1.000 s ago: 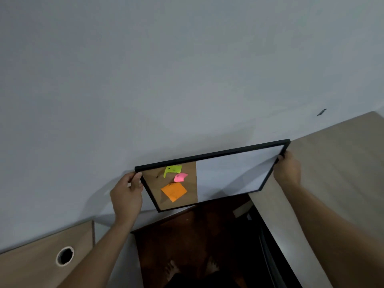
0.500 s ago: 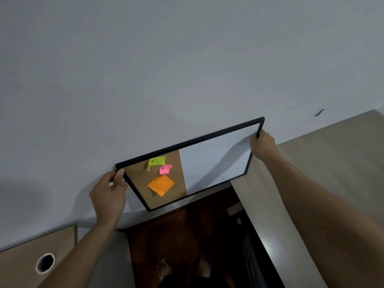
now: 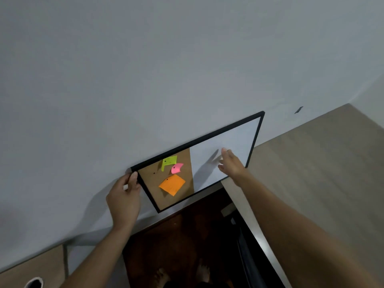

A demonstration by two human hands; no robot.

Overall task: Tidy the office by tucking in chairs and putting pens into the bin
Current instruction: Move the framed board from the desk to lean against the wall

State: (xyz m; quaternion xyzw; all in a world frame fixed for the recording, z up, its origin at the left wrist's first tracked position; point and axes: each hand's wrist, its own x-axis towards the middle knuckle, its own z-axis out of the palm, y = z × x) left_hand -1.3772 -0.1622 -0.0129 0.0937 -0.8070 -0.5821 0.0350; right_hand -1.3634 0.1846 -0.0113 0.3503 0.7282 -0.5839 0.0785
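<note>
A black-framed board (image 3: pixel 234 140), half cork and half white, rests tilted against the grey wall. Green, pink and orange sticky notes (image 3: pixel 172 184) are pinned to the cork half. My left hand (image 3: pixel 124 199) grips the board's left frame near its upper corner. My right hand (image 3: pixel 231 165) hovers in front of the white half with its fingers spread and holds nothing. No chair, pen or bin is in view.
A light wooden desk (image 3: pixel 324 173) runs along the right, its edge beside the board. Another wooden desktop with a round cable hole (image 3: pixel 34 283) lies at the lower left. Dark wooden floor (image 3: pixel 182 242) and my bare feet show between them.
The board has risen along the wall. My right hand has let go of the upper right corner and now hovers open in front of the white half.
</note>
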